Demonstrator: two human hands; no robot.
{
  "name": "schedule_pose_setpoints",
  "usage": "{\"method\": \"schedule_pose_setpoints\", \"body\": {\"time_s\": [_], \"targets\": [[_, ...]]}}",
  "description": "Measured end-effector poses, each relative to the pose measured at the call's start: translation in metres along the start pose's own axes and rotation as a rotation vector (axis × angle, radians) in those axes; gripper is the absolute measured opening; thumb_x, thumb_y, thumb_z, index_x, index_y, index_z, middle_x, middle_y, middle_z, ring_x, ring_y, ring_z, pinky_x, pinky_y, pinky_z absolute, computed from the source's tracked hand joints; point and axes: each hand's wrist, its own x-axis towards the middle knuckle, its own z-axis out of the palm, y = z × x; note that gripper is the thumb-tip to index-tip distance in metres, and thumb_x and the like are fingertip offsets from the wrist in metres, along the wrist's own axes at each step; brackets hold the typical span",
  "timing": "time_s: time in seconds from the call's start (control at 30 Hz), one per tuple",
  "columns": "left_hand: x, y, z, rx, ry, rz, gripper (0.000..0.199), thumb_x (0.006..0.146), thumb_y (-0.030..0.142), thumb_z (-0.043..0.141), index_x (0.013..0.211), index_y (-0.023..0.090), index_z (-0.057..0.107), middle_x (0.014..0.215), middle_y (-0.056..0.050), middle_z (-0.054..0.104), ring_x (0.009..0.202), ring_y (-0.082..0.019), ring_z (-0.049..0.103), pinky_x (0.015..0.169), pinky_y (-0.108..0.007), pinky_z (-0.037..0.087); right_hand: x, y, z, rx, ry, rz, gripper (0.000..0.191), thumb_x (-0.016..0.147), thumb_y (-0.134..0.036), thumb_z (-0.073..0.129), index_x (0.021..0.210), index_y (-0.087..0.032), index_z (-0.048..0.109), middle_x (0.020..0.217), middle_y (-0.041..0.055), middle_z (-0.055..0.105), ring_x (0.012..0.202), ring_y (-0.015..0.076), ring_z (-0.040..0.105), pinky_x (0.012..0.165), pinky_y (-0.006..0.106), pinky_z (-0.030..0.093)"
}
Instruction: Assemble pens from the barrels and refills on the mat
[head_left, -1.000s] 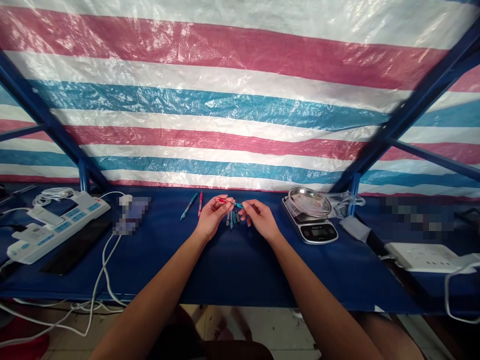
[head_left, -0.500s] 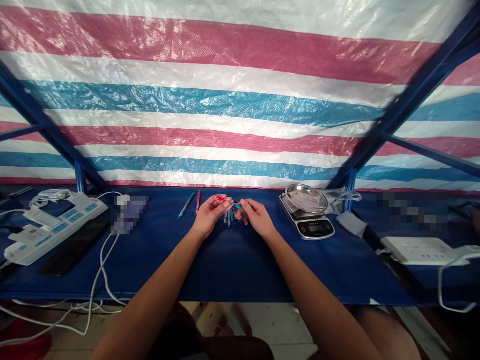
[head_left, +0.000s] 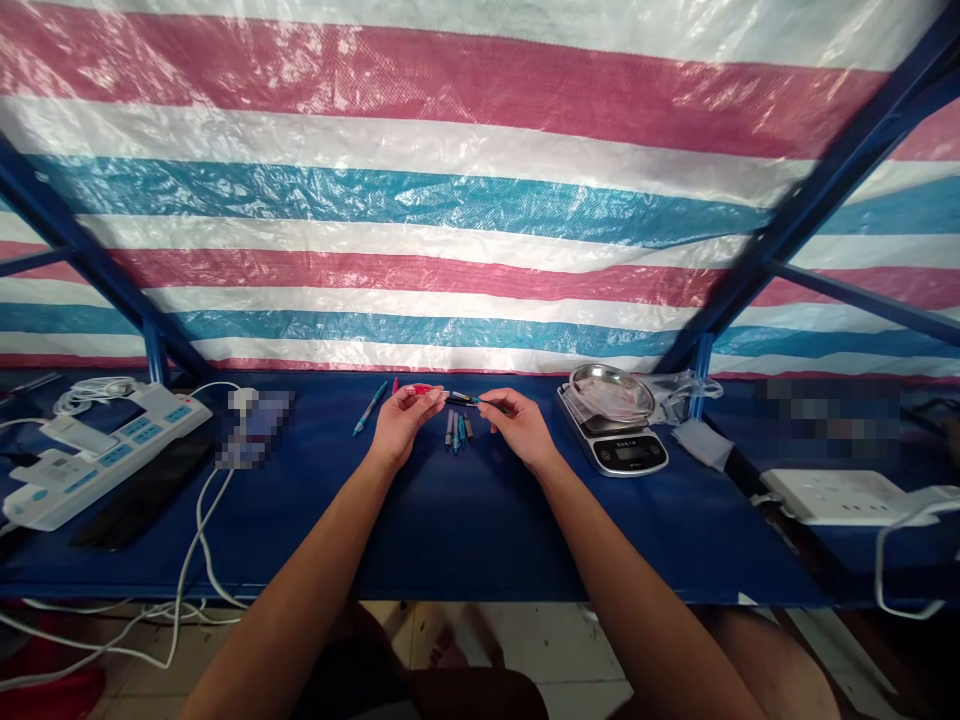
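Observation:
Over the middle of the blue table, my left hand [head_left: 405, 420] is closed on a red pen part [head_left: 415, 389]. My right hand [head_left: 516, 424] pinches one end of a thin dark rod [head_left: 463, 398], whose other end reaches the fingertips of my left hand. Several blue and grey pen pieces [head_left: 455, 432] lie on the table between and just below the hands. A blue pen [head_left: 370, 408] rests to the left of my left hand, and a red one [head_left: 395, 384] shows partly behind that hand.
A kitchen scale [head_left: 626, 452] with a metal bowl [head_left: 611, 392] stands to the right. On the left are a white power strip [head_left: 112, 455], a dark flat object [head_left: 142, 497] and white cables [head_left: 201, 535]. Another white socket block [head_left: 840, 498] lies far right.
My hands have moved slightly apart, and the thin dark rod now shows stretched between them. The loose pen pieces below are in fuller view.

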Motion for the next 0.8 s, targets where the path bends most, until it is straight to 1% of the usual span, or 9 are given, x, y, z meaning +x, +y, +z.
{"method": "schedule_pose_setpoints", "body": {"time_s": [0.07, 0.13, 0.23, 0.33, 0.4, 0.47, 0.53, 0.67, 0.8], "targets": [[0.004, 0.001, -0.007, 0.137, 0.086, 0.081, 0.042, 0.075, 0.044, 0.098, 0.098, 0.016, 0.077, 0.099, -0.009, 0.080, 0.095, -0.024, 0.076, 0.103, -0.046, 0.059, 0.002, 0.004, -0.004, -0.005, 0.045, 0.007, 0.033, 0.081, -0.050, 0.086, 0.100, -0.023, 0.078, 0.107, 0.0077, 0.079, 0.089, 0.0239, 0.072, 0.059, 0.030, 0.056], [0.006, 0.002, -0.014, 0.303, 0.130, 0.168, 0.042, 0.078, 0.048, 0.095, 0.101, 0.017, 0.077, 0.094, -0.006, 0.078, 0.089, -0.022, 0.074, 0.097, -0.042, 0.060, 0.003, 0.007, -0.006, -0.016, 0.068, 0.017, 0.033, 0.082, -0.049, 0.086, 0.100, -0.023, 0.078, 0.107, 0.0080, 0.078, 0.090, 0.0242, 0.072, 0.059, 0.030, 0.055], [0.004, 0.002, -0.018, 0.501, 0.106, 0.233, 0.042, 0.082, 0.052, 0.090, 0.105, 0.020, 0.077, 0.098, -0.007, 0.078, 0.088, -0.023, 0.073, 0.087, -0.038, 0.061, 0.004, 0.012, -0.007, -0.039, 0.069, 0.015, 0.033, 0.083, -0.049, 0.085, 0.101, -0.022, 0.078, 0.106, 0.0083, 0.078, 0.091, 0.0248, 0.072, 0.059, 0.030, 0.056], [-0.001, 0.003, -0.016, 0.655, 0.053, 0.188, 0.036, 0.087, 0.055, 0.082, 0.101, 0.022, 0.080, 0.094, -0.008, 0.078, 0.083, -0.026, 0.071, 0.074, -0.037, 0.061, 0.004, 0.014, -0.006, -0.078, 0.056, 0.022, 0.034, 0.083, -0.050, 0.083, 0.101, -0.023, 0.077, 0.107, 0.0086, 0.079, 0.092, 0.0258, 0.073, 0.058, 0.030, 0.056], [-0.002, 0.003, -0.014, 0.739, 0.026, 0.186, 0.029, 0.088, 0.051, 0.082, 0.096, 0.023, 0.081, 0.090, -0.008, 0.078, 0.081, -0.027, 0.070, 0.075, -0.038, 0.060, 0.004, 0.014, -0.006, -0.111, 0.050, 0.028, 0.033, 0.083, -0.051, 0.082, 0.101, -0.023, 0.077, 0.109, 0.0087, 0.080, 0.094, 0.0262, 0.073, 0.058, 0.030, 0.057], [-0.003, 0.003, -0.014, 0.787, 0.006, 0.227, 0.021, 0.087, 0.044, 0.083, 0.095, 0.025, 0.082, 0.090, -0.007, 0.079, 0.082, -0.027, 0.070, 0.082, -0.040, 0.058, 0.004, 0.015, -0.005, -0.140, 0.047, 0.026, 0.032, 0.084, -0.050, 0.081, 0.100, -0.023, 0.077, 0.110, 0.0087, 0.080, 0.095, 0.0262, 0.074, 0.060, 0.031, 0.058], [-0.003, 0.002, -0.014, 0.789, -0.020, 0.261, 0.017, 0.086, 0.040, 0.084, 0.096, 0.025, 0.083, 0.094, -0.008, 0.080, 0.086, -0.029, 0.071, 0.088, -0.040, 0.056, 0.004, 0.015, -0.004, -0.164, 0.044, 0.018, 0.030, 0.085, -0.049, 0.080, 0.099, -0.023, 0.077, 0.110, 0.0086, 0.080, 0.095, 0.0258, 0.074, 0.063, 0.032, 0.059], [-0.004, 0.000, -0.012, 0.732, -0.040, 0.279, 0.018, 0.086, 0.039, 0.085, 0.097, 0.025, 0.084, 0.097, -0.009, 0.080, 0.091, -0.031, 0.071, 0.090, -0.039, 0.054, 0.003, 0.016, -0.002, -0.211, 0.039, -0.009, 0.026, 0.087, -0.047, 0.077, 0.099, -0.024, 0.078, 0.111, 0.0077, 0.081, 0.096, 0.0258, 0.074, 0.069, 0.034, 0.061], [-0.006, 0.005, -0.008, 0.746, -0.041, 0.321, 0.022, 0.088, 0.043, 0.083, 0.100, 0.024, 0.084, 0.099, -0.010, 0.080, 0.091, -0.030, 0.069, 0.087, -0.037, 0.053, 0.003, 0.017, -0.002, -0.259, 0.038, -0.033, 0.024, 0.089, -0.047, 0.076, 0.099, -0.025, 0.078, 0.110, 0.0072, 0.081, 0.095, 0.0256, 0.074, 0.070, 0.034, 0.061]]}}
